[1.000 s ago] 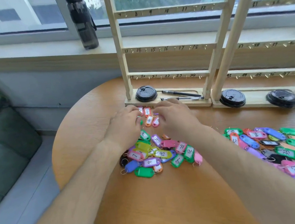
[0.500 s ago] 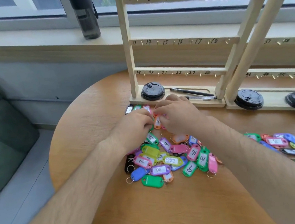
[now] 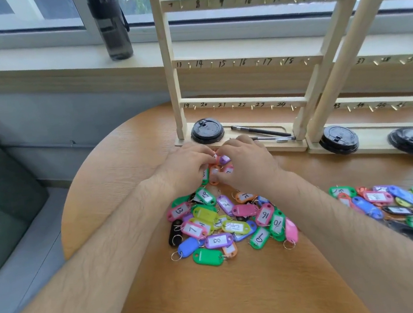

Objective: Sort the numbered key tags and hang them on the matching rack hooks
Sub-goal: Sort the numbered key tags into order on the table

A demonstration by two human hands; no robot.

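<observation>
- Both sets of fingers are curled inward and meet tip to tip around a small bunch of plastic key tags (image 3: 223, 160) in purple, orange and pink. Blur hides which tag each finger pinches.
- The left hand (image 3: 188, 168) and right hand (image 3: 250, 166) sit knuckles-up, side by side, on the near side of the rack's base.
- Nearer than the hands lies a loose pile of bright oval key tags (image 3: 222, 223) with handwritten number labels and metal rings. The numbers 7, 8, 13 and 16 can be read.
- A second heap of coloured tags (image 3: 406, 205) spreads along the right of the round light-brown wooden table (image 3: 125, 194).
- On the far side stands a pale wooden ladder-style rack (image 3: 240, 62), its rails marked 7 to 24 beside small hooks. A second rack (image 3: 393, 58) stands to its right. No tag hangs on any visible hook.
- The step in hand is probably sorting: picking a few tags out before any are hung.
- The next move calls for reading one label, freeing its ring from the bunch, and lifting it to the hook with the same number.
</observation>
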